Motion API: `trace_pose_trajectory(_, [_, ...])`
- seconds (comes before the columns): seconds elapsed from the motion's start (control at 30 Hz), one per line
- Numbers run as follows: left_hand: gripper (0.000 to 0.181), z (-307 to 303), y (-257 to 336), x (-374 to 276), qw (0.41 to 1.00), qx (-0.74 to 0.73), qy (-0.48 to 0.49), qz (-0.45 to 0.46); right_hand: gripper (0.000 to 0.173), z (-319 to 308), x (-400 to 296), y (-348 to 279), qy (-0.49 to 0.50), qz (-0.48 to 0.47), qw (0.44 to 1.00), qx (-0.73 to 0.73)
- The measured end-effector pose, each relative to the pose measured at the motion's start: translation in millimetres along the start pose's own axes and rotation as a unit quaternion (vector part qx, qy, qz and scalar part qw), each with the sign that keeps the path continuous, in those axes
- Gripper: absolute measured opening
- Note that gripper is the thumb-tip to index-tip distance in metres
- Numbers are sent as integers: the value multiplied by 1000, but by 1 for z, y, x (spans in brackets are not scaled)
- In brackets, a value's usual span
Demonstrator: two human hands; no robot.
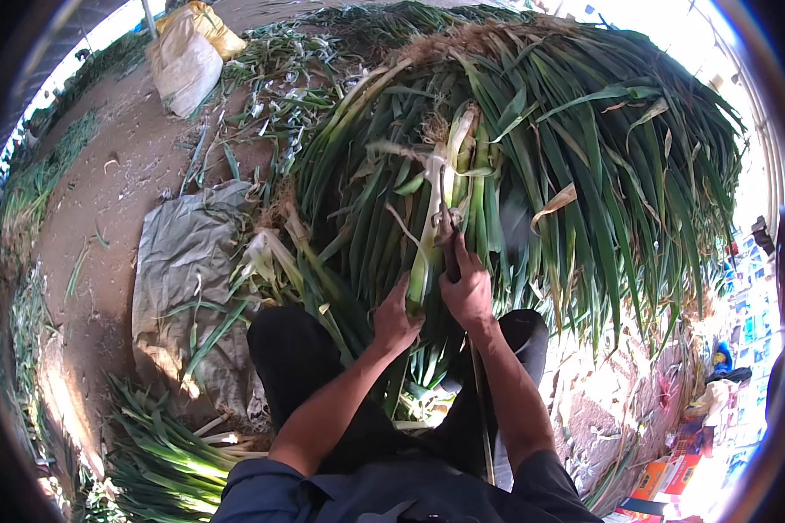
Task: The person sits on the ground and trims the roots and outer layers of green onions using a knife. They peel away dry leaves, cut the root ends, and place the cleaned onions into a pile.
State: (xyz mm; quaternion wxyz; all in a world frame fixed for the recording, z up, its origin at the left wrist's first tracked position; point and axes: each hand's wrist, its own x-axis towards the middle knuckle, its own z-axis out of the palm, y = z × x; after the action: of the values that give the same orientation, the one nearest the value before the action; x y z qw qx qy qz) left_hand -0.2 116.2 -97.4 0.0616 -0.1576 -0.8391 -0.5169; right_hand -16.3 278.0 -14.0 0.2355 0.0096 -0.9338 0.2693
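Note:
My left hand point(398, 319) grips the green part of a long green onion point(434, 186), whose pale root end points away from me. My right hand point(470, 293) holds a dark, narrow-nosed tool point(447, 238) that looks like an air blow gun. The tool's nose lies along the pale stalk, and a thin hose point(479, 379) hangs below this hand. A loose strip of skin point(409, 225) curls off the stalk, and the roots look blurred. Other green onions point(477, 176) lie just right of the stalk, on a large pile point(575, 150).
Left of my knees are a grey woven sack point(186, 235) and green onions with pale stalks point(271, 252). More green onions point(170, 451) lie at lower left. Stuffed sacks point(186, 65) stand at the far left, near scattered trimmings point(281, 98). Printed boxes point(667, 477) sit at lower right.

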Motion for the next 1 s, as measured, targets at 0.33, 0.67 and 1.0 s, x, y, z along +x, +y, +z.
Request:
trace_pose_trajectory(0.33, [87,2,1,-14,997,-69,17,-39,75,10,17,-2,23,-5,1000,16])
trace_pose_trajectory(0.67, [71,-18,15,-42,978,-155,42,-135,81,-19,-74,-31,-52,-11,998,25])
trace_pose_trajectory(1.0, [77,-50,2,-21,963,167,200,-71,86,-49,-115,-20,-50,13,998,29])
